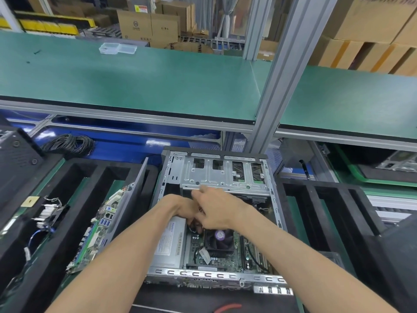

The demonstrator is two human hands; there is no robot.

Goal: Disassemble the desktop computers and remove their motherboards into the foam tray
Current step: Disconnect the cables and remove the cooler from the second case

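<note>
Left hand (184,210) and right hand (216,211) reach together into the open computer case (216,213), fingers curled down just beyond the CPU fan (220,240); whether they grip anything cannot be told. Motherboard (225,254) lies inside the case. A removed board (97,229) stands in the foam tray (67,175) left of the case.

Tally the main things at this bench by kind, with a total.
Open computer case: 1
Motherboard still in the case: 1
Motherboard standing in the foam tray: 1
Black foam trays, left and right: 2
Coil of black cable: 1
Clear plastic box: 1
Total: 7
</note>
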